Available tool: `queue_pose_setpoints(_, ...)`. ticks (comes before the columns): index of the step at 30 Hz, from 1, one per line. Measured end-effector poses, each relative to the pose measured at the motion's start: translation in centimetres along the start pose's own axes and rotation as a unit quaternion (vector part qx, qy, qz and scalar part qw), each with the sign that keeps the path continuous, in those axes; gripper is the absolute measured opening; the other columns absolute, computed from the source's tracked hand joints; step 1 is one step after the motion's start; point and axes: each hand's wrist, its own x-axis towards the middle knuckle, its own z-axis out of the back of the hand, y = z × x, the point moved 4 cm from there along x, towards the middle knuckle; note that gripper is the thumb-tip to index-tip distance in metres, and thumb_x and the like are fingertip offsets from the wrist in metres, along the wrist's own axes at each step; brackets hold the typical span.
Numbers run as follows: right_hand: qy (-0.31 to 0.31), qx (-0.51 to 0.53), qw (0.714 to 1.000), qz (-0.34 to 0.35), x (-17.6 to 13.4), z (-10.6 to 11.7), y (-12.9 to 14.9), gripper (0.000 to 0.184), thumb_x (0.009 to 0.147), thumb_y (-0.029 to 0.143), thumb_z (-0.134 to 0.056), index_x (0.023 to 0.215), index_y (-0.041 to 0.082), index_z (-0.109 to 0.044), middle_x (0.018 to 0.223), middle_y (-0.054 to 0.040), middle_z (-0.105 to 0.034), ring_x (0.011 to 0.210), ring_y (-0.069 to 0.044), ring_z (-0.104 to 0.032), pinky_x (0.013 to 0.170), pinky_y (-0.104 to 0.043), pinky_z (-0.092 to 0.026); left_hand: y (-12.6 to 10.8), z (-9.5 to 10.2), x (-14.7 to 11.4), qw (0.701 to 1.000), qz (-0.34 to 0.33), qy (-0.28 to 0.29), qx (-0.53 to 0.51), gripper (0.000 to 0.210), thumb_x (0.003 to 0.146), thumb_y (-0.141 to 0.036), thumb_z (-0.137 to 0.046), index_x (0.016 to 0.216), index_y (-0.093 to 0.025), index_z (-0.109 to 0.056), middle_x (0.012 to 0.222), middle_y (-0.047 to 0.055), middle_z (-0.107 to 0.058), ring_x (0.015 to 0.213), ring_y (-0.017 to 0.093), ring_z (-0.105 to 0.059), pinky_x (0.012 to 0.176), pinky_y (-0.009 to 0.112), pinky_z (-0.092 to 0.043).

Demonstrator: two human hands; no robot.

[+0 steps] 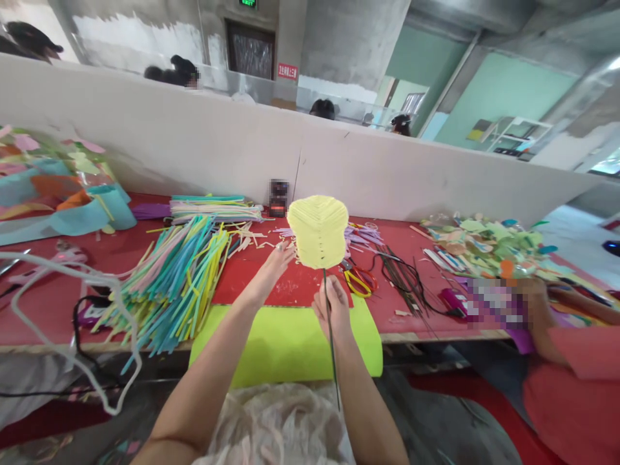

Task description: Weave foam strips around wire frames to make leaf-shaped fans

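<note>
A pale yellow leaf-shaped piece, ribbed from a middle line, stands upright on a thin dark stem. My right hand is closed around this stem just below the yellow piece. Beside its left edge is my left hand, fingers stretched toward it; the fingertips are partly covered, so touching or apart cannot be made out. Behind my right hand lie scissors with yellow and orange handles. Under both hands are a red mat and a lime-green sheet hanging over the table edge.
Bundles of coloured pipe cleaners lie at left, near a white looped cord. Dark stems and a pile of pale cut pieces are at right. A co-worker's arm reaches in there. A white partition stands behind.
</note>
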Motion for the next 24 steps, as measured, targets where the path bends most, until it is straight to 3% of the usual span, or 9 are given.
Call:
queue_pose_setpoints(2, 0.017, 0.078, 0.996, -0.033, -0.3, -0.2, -0.3, 0.023, 0.086, 0.044, -0.053, 0.079, 0.024, -0.044, 0.038, 0.0141, -0.024, 0.031, -0.006, -0.010, 0.032, -0.017, -0.015, 0.9, -0.7, -0.2, 0.999, 0.016, 0.021, -0.038, 0.067, 0.073, -0.063, -0.055, 0.127, -0.024, -0.051, 0.139, 0.012, -0.045, 0.133, 0.028, -0.033, 0.110, 0.048, -0.019)
queue_pose_setpoints(5, 0.027, 0.083, 0.995, -0.057, -0.4, -0.5, -1.2, 0.025, 0.084, 0.043, -0.057, 0.076, 0.023, -0.044, 0.036, 0.0143, -0.026, 0.029, -0.005, -0.012, 0.031, -0.016, -0.015, 1.2, -2.6, -0.5, 0.994, -0.011, 0.054, -0.095, 0.064, 0.071, -0.060, -0.060, 0.122, -0.022, -0.056, 0.134, 0.010, -0.051, 0.128, 0.028, -0.042, 0.106, 0.044, -0.031)
queue_pose_setpoints(7, 0.026, 0.040, 0.997, -0.063, -0.3, -0.7, -1.8, 0.027, 0.083, 0.044, -0.057, 0.075, 0.023, -0.043, 0.037, 0.0139, -0.029, 0.029, -0.004, -0.016, 0.032, -0.017, -0.016, 1.0, -3.2, -0.4, 0.994, -0.031, 0.010, -0.104, 0.054, 0.071, -0.051, -0.065, 0.114, -0.019, -0.060, 0.128, 0.010, -0.057, 0.123, 0.027, -0.048, 0.104, 0.041, -0.036)
queue_pose_setpoints(11, 0.028, -0.088, 0.994, -0.056, -0.3, -0.8, -2.3, 0.029, 0.087, 0.046, -0.050, 0.073, 0.021, -0.044, 0.042, 0.0107, -0.034, 0.034, -0.005, -0.026, 0.037, -0.019, -0.021, 0.3, -2.3, 0.3, 0.980, -0.076, -0.150, -0.103, 0.040, 0.067, -0.033, -0.074, 0.099, -0.012, -0.065, 0.109, 0.012, -0.067, 0.111, 0.026, -0.058, 0.098, 0.039, -0.042)
queue_pose_setpoints(19, 0.072, -0.277, 0.958, -0.004, -1.4, 0.2, -2.7, 0.024, 0.091, 0.041, -0.043, 0.085, 0.019, -0.050, 0.055, 0.0063, -0.042, 0.048, -0.009, -0.043, 0.049, -0.021, -0.034, 0.2, 0.2, 1.2, 0.968, -0.112, -0.200, -0.101, 0.040, 0.077, -0.046, -0.061, 0.104, -0.017, -0.064, 0.110, 0.009, -0.067, 0.106, 0.022, -0.061, 0.091, 0.032, -0.047)
queue_pose_setpoints(24, 0.088, -0.430, 0.896, 0.069, -1.8, 0.9, -2.9, 0.021, 0.092, 0.034, -0.040, 0.096, 0.017, -0.052, 0.063, 0.0020, -0.053, 0.053, -0.011, -0.051, 0.053, -0.021, -0.038, 0.8, 0.8, 1.6, 0.961, -0.123, -0.228, -0.101, 0.041, 0.078, -0.045, -0.061, 0.108, -0.016, -0.061, 0.112, 0.010, -0.066, 0.106, 0.021, -0.061, 0.089, 0.030, -0.048)
